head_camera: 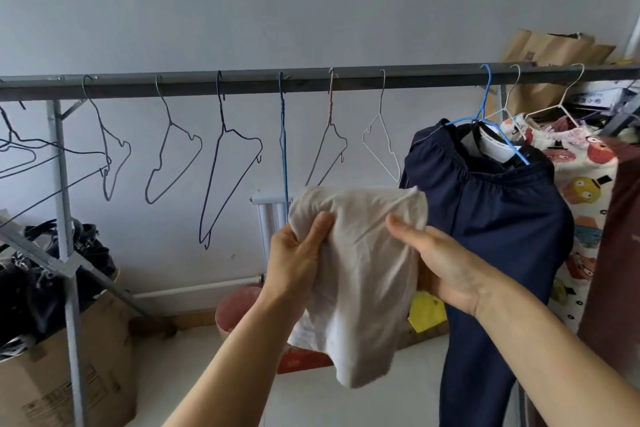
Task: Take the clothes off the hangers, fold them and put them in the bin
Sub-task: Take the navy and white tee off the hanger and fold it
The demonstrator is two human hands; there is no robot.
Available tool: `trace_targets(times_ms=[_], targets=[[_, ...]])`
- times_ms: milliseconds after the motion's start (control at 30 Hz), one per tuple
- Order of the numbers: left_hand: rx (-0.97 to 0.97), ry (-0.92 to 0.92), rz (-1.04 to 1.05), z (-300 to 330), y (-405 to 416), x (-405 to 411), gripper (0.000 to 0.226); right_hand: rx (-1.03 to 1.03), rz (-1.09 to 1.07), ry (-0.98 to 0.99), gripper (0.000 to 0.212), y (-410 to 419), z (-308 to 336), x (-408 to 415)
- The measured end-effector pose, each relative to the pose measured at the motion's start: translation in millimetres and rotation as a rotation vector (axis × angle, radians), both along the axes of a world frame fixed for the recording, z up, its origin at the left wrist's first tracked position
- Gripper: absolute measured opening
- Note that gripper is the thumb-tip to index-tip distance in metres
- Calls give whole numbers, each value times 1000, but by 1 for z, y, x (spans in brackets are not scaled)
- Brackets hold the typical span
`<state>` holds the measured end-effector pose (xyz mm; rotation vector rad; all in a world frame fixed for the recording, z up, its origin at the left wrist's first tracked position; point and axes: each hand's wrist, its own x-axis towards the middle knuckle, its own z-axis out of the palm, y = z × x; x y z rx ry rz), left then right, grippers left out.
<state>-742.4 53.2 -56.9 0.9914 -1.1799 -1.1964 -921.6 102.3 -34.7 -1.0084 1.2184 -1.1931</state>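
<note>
A small off-white garment [363, 274] hangs in front of me, held up by both hands below the grey rail [242, 81]. My left hand [298, 260] grips its upper left edge, thumb on the front. My right hand [446, 267] holds its right side, thumb across the cloth. Several bare wire hangers [228, 163] dangle from the rail. To the right, navy trousers [491, 239] hang on a blue hanger [485, 114], with a cartoon-print garment [585, 191] and a maroon garment [620, 253] behind them.
A cardboard box [69, 378] full of dark clothes stands at the lower left behind the rack's leg [69, 270]. A pink bucket [235, 308], a red box [301, 360] and a yellow item [426, 312] sit on the floor by a white radiator [270, 215].
</note>
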Motion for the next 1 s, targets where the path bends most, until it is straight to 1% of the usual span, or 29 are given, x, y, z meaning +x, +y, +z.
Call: trace_targets(times_ms=[33, 100, 167, 233, 300, 400, 467, 533, 567, 600, 633, 667, 700, 733, 800, 833, 867, 900, 933, 967, 1000], targets=[[-20, 2, 14, 1, -1, 0, 30, 19, -2, 87, 53, 1, -2, -2], [-42, 9, 32, 6, -1, 1, 32, 2, -40, 210, 38, 2, -5, -5], [-20, 67, 15, 8, -3, 3, 33, -58, -126, 305, 39, 0, -10, -9], [27, 134, -27, 9, -2, 6, 28, -132, -183, 318, 41, -3, -14, -15], [66, 197, -108, 11, -1, 7, 23, -144, -158, 187, 43, -7, -16, -21], [125, 211, -243, 10, 0, 5, 25, 40, 56, -174, 60, -1, -21, -14], [131, 151, -327, 11, 0, 6, 24, 50, 109, -361, 73, 1, -28, -9], [125, 49, -370, 13, -1, 9, 28, -17, 97, -462, 82, 1, -30, -6], [128, -5, -373, 14, -1, 12, 35, -37, 63, -480, 81, 2, -28, -4], [132, -53, -361, 13, -4, 15, 40, -35, 10, -487, 71, 1, -27, -3], [132, -91, -338, 12, -7, 17, 40, -23, -45, -476, 58, 0, -26, -2], [105, -123, -289, 10, -10, 18, 33, -19, -95, -453, 47, 0, -25, -2], [66, -168, -218, 8, -11, 17, 25, -22, -132, -426, 44, 0, -24, 0], [24, -248, -134, 5, -12, 16, 21, -44, -164, -396, 48, 0, -25, 2], [-31, -430, 33, -2, -7, 12, 22, -107, -264, -326, 63, -1, -29, 8], [-28, -458, 69, -5, -2, 10, 18, -157, -326, -276, 65, -1, -29, 13], [5, -445, 47, -7, 4, 7, 12, -220, -384, -213, 58, 0, -31, 16], [69, -397, -21, -10, 9, 4, 15, -277, -424, -136, 47, 1, -31, 20], [171, -312, -109, -13, 12, 1, 25, -326, -454, -64, 37, 4, -31, 24], [292, -178, -208, -17, 13, -4, 39, -349, -472, -12, 31, 6, -31, 29], [401, -28, -310, -19, 14, -8, 53, -352, -470, 22, 31, 9, -34, 34]])
